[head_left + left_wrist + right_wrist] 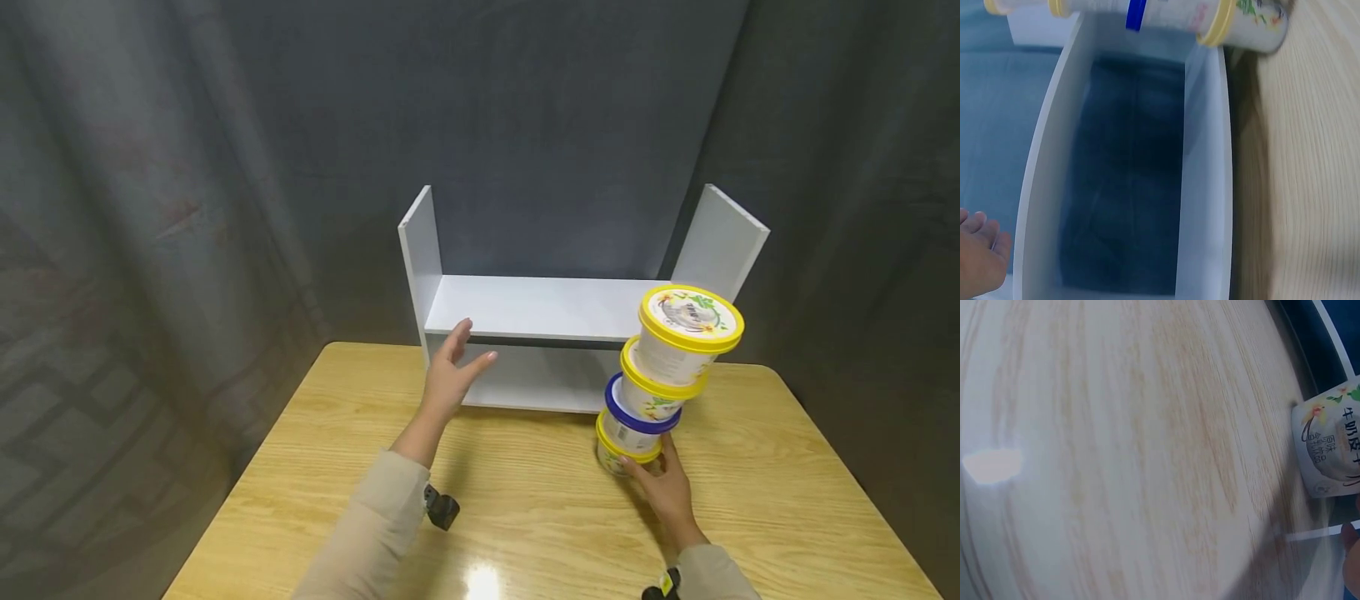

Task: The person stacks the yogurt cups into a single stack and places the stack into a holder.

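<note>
A leaning stack of several white tubs (678,362) stands at the front right of the white shelf. Most lids are yellow; one in the lower half is blue (633,417). My right hand (667,492) grips the bottom tub (611,460) low on the stack, thumb in front and fingers round its right side. In the right wrist view, a printed tub (1329,440) appears at the right edge, with part of the hand below it. My left hand (446,379) is raised before the shelf's left part, fingers extended and thumb apart, holding nothing.
The white two-level shelf (540,307) with upright side panels stands at the back of the wooden table (517,467). Grey curtains (525,125) hang behind it and along both sides. A dark wrist camera (441,508) is on the left forearm.
</note>
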{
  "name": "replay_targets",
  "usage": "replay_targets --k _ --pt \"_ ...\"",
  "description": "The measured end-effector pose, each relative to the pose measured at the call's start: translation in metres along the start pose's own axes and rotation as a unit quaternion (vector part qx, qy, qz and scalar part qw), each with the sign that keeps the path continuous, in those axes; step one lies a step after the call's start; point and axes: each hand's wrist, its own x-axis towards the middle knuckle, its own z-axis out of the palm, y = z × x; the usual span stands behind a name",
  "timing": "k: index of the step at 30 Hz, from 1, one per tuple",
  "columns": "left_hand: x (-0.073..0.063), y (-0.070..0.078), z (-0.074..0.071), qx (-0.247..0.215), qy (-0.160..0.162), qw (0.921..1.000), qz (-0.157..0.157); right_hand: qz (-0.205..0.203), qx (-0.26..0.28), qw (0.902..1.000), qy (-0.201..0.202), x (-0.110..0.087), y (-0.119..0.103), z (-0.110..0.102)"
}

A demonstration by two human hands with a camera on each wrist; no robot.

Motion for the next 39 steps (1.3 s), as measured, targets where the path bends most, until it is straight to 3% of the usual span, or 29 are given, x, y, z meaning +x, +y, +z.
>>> replay_targets --k 11,21,26,32,39 --pt "0.013 -0.008 -0.036 -0.015 0.093 0.9955 -0.013 -0.046 0.024 0.9986 0.009 0.002 0.007 0.002" --pt "0.026 -0.017 -0.056 -0.072 0.179 0.9813 -0.005 0.000 0.002 1.0000 -0.003 0.006 0.007 0.000" --pt "0.035 -0.018 -0.059 -0.080 0.193 0.9780 -0.009 0.031 0.007 0.9994 -0.015 -0.001 -0.014 -0.001" --pt "0.046 -0.017 -0.058 -0.070 0.192 0.9790 -0.001 0.029 -0.003 0.9996 -0.007 -0.001 -0.016 0.002" --pt "0.054 -0.019 -0.058 -0.078 0.200 0.9766 -0.019 0.036 0.003 0.9993 -0.009 0.001 -0.016 0.002"
